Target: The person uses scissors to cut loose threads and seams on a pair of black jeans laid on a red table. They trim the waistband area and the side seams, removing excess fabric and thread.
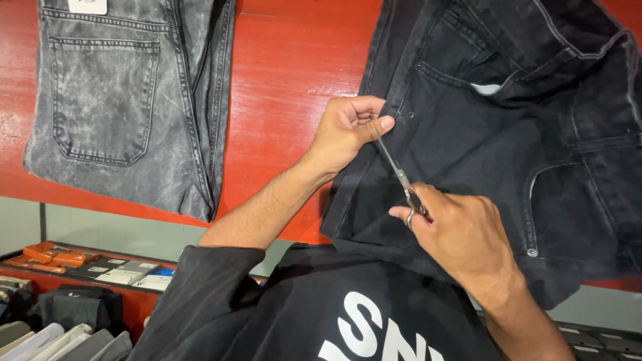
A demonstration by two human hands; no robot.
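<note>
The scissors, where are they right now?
In the head view, right of centre: the scissors lie over the black jeans on the red table, handles in the right hand, tips by the left hand's thumb.

Person wears a black short-sleeved cotton T-shirt, filling the bottom centre of the frame. Large white block print across the chest, cut off by the bottom edge. Fabric is plain with soft folds; the sleeve at lower left is loose and wide, its hem ending about the elbow. Both forearms are bare from there down. Left hand at centre frame and right hand at lower right: no gloves, no rings, no watch or wristband visible. Fingernails are short. No other clothing is in view.
</note>
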